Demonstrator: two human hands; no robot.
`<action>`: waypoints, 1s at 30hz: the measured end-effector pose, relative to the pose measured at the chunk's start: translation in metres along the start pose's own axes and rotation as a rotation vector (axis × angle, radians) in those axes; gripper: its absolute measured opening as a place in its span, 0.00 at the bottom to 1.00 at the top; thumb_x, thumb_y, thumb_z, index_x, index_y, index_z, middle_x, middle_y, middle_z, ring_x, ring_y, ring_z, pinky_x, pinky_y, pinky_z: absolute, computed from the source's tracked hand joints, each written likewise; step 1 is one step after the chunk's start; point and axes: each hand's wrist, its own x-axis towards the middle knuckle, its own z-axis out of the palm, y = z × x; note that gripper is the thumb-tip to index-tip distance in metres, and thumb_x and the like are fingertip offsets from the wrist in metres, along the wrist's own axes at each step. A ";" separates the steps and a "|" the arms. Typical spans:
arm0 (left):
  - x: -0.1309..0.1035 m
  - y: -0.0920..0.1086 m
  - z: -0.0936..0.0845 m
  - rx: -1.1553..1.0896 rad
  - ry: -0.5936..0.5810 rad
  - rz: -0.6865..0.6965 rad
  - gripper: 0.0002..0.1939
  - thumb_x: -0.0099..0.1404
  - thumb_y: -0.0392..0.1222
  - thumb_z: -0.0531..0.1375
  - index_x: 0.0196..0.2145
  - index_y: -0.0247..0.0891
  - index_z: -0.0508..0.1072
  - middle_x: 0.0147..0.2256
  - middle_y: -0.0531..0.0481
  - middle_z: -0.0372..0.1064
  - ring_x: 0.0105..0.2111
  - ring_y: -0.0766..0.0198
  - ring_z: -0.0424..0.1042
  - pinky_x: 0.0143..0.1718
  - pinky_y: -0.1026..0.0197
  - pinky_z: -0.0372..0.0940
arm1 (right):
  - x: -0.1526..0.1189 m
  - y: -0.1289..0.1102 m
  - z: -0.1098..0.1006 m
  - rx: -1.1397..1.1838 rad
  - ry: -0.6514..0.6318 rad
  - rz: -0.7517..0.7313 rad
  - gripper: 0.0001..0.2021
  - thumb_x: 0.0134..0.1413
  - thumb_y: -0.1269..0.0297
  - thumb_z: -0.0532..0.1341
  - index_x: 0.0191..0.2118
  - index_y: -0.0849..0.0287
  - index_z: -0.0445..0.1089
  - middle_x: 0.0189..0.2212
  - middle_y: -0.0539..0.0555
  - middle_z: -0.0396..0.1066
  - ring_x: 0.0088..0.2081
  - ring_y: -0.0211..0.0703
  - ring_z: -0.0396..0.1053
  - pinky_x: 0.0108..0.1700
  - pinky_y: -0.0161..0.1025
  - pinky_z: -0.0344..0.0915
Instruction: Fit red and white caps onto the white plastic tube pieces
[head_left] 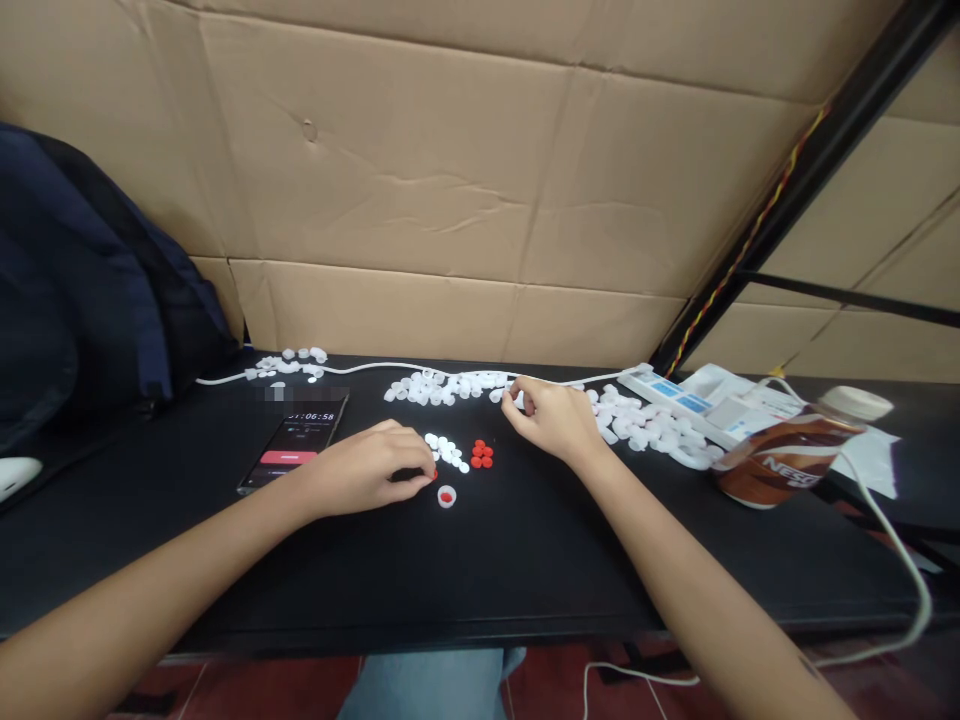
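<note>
My left hand (382,465) is closed, with thumb and fingers pinched round a small red disc (434,474) that shows only in part. Just below those fingertips stands a round white plastic cap (447,496) with a red disc inside. A cluster of small white discs (446,451) and a group of several red discs (482,455) lie between my hands. Farther back, my right hand (551,415) has its thumb and forefinger curled together at the edge of a pile of white plastic caps (431,388). One translucent white cap (496,395) shows at its fingertips.
A phone (300,435) with a timer lies at left, beside a dark backpack (90,270). More white pieces (652,425) lie right of my right hand, near a brown bottle (787,455), papers and a white cable. Cardboard (375,150) lines the back of the black table (420,580).
</note>
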 end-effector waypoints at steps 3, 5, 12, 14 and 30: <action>-0.001 0.000 -0.002 0.042 -0.042 -0.001 0.07 0.68 0.37 0.56 0.38 0.41 0.74 0.38 0.54 0.75 0.40 0.64 0.72 0.47 0.58 0.59 | 0.000 -0.001 0.000 0.018 -0.016 -0.018 0.11 0.56 0.59 0.53 0.29 0.56 0.69 0.22 0.49 0.71 0.22 0.38 0.66 0.25 0.35 0.49; -0.001 0.001 -0.003 0.046 -0.026 -0.004 0.07 0.68 0.37 0.55 0.38 0.42 0.74 0.38 0.54 0.75 0.40 0.64 0.72 0.47 0.58 0.59 | 0.000 -0.001 0.001 0.034 -0.032 -0.035 0.11 0.56 0.60 0.53 0.29 0.57 0.69 0.24 0.49 0.72 0.23 0.38 0.66 0.25 0.35 0.50; -0.002 0.001 -0.004 0.058 0.017 -0.031 0.09 0.70 0.39 0.53 0.40 0.42 0.73 0.38 0.52 0.73 0.40 0.63 0.71 0.47 0.59 0.58 | 0.001 0.002 0.010 -0.017 -0.175 -0.190 0.14 0.57 0.66 0.52 0.44 0.59 0.72 0.43 0.59 0.73 0.44 0.50 0.70 0.42 0.43 0.62; -0.001 0.003 -0.004 0.052 0.002 -0.015 0.09 0.70 0.40 0.53 0.42 0.42 0.73 0.39 0.52 0.73 0.41 0.63 0.71 0.47 0.58 0.58 | 0.001 0.005 0.015 -0.060 -0.219 -0.200 0.18 0.59 0.67 0.51 0.52 0.61 0.69 0.51 0.61 0.69 0.50 0.54 0.67 0.48 0.47 0.61; -0.002 -0.003 0.000 0.217 0.044 -0.079 0.10 0.70 0.38 0.51 0.42 0.41 0.73 0.42 0.50 0.72 0.43 0.62 0.70 0.48 0.58 0.58 | 0.002 0.011 0.019 0.014 -0.226 -0.332 0.10 0.58 0.73 0.51 0.38 0.58 0.68 0.39 0.56 0.73 0.43 0.47 0.70 0.48 0.46 0.57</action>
